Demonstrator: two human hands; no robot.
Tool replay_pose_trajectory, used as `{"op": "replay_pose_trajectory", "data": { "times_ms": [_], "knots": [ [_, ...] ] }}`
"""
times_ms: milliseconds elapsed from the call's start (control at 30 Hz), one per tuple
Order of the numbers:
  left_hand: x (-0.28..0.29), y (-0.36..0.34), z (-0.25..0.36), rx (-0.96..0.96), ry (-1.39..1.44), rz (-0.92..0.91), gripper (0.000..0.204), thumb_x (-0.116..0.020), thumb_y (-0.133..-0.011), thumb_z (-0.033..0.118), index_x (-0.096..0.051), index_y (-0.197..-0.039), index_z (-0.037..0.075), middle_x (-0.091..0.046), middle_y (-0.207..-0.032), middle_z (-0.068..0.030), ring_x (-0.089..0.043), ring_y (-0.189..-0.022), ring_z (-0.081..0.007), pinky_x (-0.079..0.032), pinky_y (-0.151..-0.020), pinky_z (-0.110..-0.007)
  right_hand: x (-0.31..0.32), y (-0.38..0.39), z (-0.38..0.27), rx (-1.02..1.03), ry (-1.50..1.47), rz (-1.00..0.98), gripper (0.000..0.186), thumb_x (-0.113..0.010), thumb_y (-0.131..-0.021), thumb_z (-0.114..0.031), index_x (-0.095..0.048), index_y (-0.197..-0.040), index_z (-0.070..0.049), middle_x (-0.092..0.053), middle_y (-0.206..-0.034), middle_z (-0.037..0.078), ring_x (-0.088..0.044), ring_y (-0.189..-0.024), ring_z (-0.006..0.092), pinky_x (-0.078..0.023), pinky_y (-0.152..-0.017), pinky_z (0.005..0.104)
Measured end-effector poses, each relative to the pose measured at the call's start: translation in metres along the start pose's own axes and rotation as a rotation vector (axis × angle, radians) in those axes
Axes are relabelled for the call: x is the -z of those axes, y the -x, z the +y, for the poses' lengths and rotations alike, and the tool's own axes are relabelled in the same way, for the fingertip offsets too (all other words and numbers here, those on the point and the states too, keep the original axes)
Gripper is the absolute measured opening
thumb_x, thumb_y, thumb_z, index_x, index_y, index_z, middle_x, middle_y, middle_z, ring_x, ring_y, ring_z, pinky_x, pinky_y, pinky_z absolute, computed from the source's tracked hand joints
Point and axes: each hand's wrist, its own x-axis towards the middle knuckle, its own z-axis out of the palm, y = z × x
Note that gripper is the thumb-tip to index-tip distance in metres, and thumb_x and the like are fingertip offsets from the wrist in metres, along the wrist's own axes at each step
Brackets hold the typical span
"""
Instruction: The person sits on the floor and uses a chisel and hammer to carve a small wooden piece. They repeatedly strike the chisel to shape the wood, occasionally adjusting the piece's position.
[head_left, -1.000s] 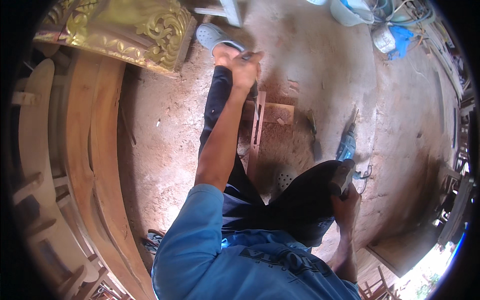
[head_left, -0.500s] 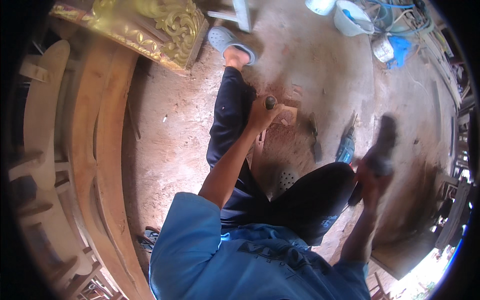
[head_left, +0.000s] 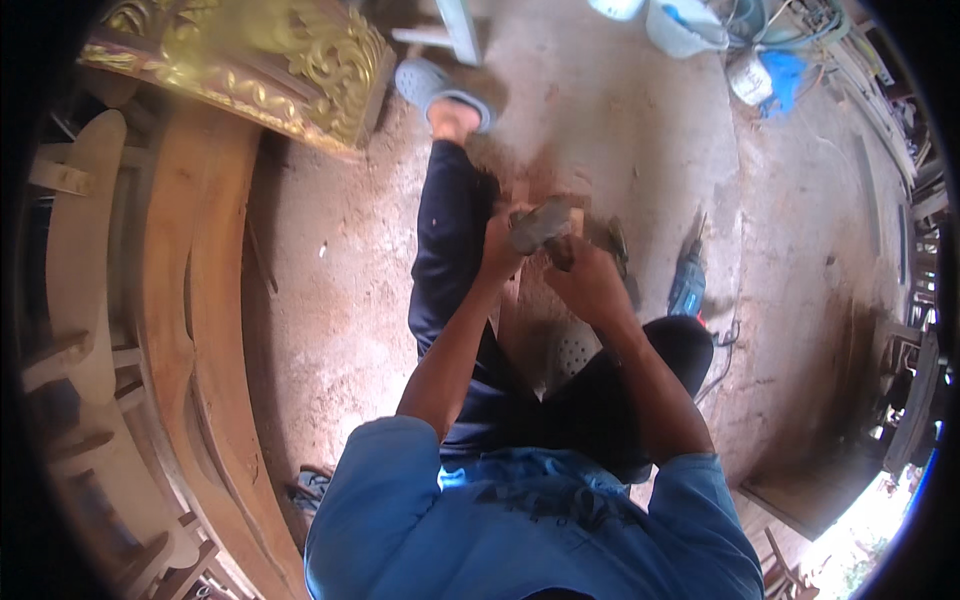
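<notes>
My right hand (head_left: 585,268) is closed on the dark handle of a blocky mallet (head_left: 542,225), whose head is over my left hand (head_left: 499,248). My left hand is closed around an upright tool, probably the chisel seen earlier, now mostly hidden by the mallet. Beneath both hands lies a narrow wooden piece (head_left: 510,310) between my legs, with a short board (head_left: 578,217) under it. A slim hand tool (head_left: 621,245), blurred, rests on the floor just right of the board.
A blue drill (head_left: 687,285) with a cord lies right of my knee. A gilded carved piece (head_left: 320,80) is at upper left, long timbers (head_left: 215,350) and wooden frames (head_left: 80,280) along the left. Buckets (head_left: 680,25) and a blue bag (head_left: 780,80) stand at upper right.
My right hand has swung the mallet from beside my right knee inward over my left hand. My left hand has drawn back from near my foot to above the wooden piece.
</notes>
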Motion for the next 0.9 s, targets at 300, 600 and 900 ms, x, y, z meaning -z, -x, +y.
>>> {"op": "replay_pose_trajectory", "data": {
  "times_ms": [300, 600, 900],
  "knots": [
    [-0.005, -0.011, -0.028, -0.138, -0.106, 0.036, 0.022, -0.075, -0.086, 0.011, -0.057, -0.076, 0.004, -0.049, -0.067, 0.0034, -0.045, -0.065, -0.0047, -0.039, -0.058, -0.026, 0.117, 0.127, 0.033, -0.539, -0.199, -0.036, 0.038, -0.075, -0.082, -0.016, -0.067, -0.117, -0.002, -0.074, -0.087, 0.015, -0.071, -0.077, 0.0244, -0.054, -0.073, 0.0388],
    [-0.021, -0.017, 0.001, -0.258, -0.027, 0.203, 0.016, -0.076, -0.087, 0.011, -0.065, -0.078, 0.003, -0.059, -0.070, 0.0034, -0.053, -0.072, -0.0048, -0.046, -0.066, -0.027, 0.070, 0.167, 0.091, -0.438, -0.145, 0.217, 0.054, -0.077, -0.074, -0.011, -0.062, -0.124, 0.002, -0.073, -0.102, 0.025, -0.071, -0.104, 0.0385, -0.056, -0.087, 0.0426],
    [-0.011, -0.013, -0.013, -0.126, -0.034, 0.134, 0.015, -0.076, -0.086, 0.011, -0.066, -0.078, 0.004, -0.058, -0.069, 0.0052, -0.051, -0.069, -0.0033, -0.042, -0.062, -0.024, 0.076, 0.156, 0.088, -0.584, -0.483, 0.274, 0.020, -0.071, -0.086, -0.019, -0.060, -0.092, -0.003, -0.054, -0.059, 0.000, -0.053, -0.046, 0.0106, -0.041, -0.044, 0.0282]
  ]
}}
